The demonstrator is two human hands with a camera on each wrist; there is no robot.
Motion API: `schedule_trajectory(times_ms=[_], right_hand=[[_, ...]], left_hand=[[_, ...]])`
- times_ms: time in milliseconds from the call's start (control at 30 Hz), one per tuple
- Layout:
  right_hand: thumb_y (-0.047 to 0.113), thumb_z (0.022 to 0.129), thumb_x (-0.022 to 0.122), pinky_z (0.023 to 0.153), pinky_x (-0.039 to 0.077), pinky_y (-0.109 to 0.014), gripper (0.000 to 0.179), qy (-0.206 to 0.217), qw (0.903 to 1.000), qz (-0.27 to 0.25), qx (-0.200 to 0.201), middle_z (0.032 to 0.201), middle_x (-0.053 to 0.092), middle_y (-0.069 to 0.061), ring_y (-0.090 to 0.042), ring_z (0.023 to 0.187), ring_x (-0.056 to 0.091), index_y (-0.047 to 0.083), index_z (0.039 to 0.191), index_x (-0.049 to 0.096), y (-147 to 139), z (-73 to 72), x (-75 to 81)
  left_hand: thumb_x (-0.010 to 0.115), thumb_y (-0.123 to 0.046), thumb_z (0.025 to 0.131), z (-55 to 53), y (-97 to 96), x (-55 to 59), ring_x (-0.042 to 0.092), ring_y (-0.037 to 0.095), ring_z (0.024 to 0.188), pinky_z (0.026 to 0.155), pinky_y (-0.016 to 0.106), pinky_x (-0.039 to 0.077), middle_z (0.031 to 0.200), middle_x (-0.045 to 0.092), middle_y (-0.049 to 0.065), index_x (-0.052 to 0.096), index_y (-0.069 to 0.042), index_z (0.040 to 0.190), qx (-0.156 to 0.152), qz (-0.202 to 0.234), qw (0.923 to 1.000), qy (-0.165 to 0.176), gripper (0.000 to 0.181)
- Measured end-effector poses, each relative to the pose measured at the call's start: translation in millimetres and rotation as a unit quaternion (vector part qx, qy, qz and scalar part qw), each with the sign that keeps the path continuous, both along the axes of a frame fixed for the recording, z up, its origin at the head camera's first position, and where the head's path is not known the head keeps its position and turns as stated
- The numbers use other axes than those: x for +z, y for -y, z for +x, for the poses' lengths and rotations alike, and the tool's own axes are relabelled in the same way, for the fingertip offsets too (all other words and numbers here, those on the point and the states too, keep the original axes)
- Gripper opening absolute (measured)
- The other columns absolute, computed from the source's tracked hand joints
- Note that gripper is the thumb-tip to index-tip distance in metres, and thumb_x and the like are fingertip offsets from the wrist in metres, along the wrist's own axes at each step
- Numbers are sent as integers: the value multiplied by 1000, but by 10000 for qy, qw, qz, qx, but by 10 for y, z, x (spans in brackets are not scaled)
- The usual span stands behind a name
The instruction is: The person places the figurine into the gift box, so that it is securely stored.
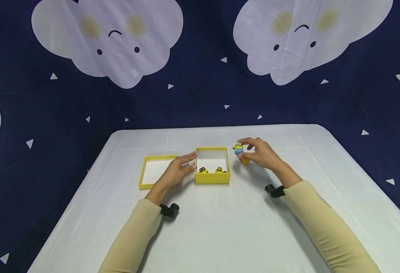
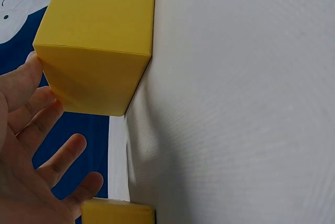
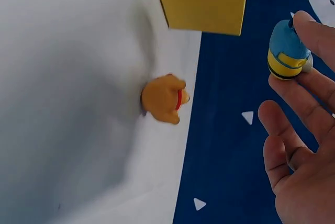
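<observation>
Between thumb and fingertips, my right hand (image 1: 263, 153) pinches a small yellow and blue minion figure (image 1: 238, 149), held above the table to the right of the box. Below it on the table stands an orange toy animal figure (image 3: 159, 99) with a red collar. My left hand (image 1: 174, 173) touches the left side of an open yellow box (image 1: 212, 178) near its rim, fingers spread and fairly straight. Inside the box, the tops of a two-eyed minion figure (image 1: 203, 170) and another yellow figure (image 1: 219, 170) show above the front wall, which hides the rest of them.
A shallow yellow lid (image 1: 153, 172) with a white inside lies left of the box, partly behind my left hand. The table (image 1: 220, 227) has a white cover. Behind it hangs a dark blue cloth (image 1: 200, 102) with clouds and triangles.
</observation>
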State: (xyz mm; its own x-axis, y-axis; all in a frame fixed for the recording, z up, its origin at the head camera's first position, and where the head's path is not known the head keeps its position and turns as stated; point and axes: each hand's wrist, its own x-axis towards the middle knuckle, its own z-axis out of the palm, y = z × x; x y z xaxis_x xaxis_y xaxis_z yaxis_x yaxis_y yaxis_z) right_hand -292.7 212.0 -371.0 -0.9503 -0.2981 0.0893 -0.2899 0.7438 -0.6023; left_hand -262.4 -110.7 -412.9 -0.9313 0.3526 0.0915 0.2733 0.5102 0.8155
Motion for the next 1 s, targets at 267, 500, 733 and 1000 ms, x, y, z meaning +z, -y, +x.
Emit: schedule_trajectory(times_ms=[267,500,733,1000], right_hand=[[39,81,73,67,43,-30,57,122,9998,-128,101,118,57,-16,-26,94,51,23,132,54,162,11,14],[37,80,74,66,49,-29,54,168,9990,-354,226,121,58,-8,-28,98,52,23,129,56,328,2,15],[35,80,74,74,43,-32,53,19,9985,-425,334,120,61,-1,-25,104,53,21,128,56,500,12,3],[33,80,75,76,45,-32,53,17,9986,-388,367,119,62,-2,-23,101,53,19,128,57,669,-27,-63]], left_hand=[[59,-19,93,-5,3,-15,23,29,145,123,46,2,152,37,-1,46,-10,139,45,36,10000,48,49],[60,-21,93,-10,3,-23,23,30,145,122,46,2,152,37,-2,45,-9,140,-5,51,10000,44,51],[60,-21,92,-10,3,-18,23,30,145,122,46,1,152,37,1,45,-9,140,-16,60,10000,11,51],[60,-21,92,-14,-2,-15,24,30,145,122,46,1,151,38,-1,46,-10,139,21,34,10000,-4,50]])
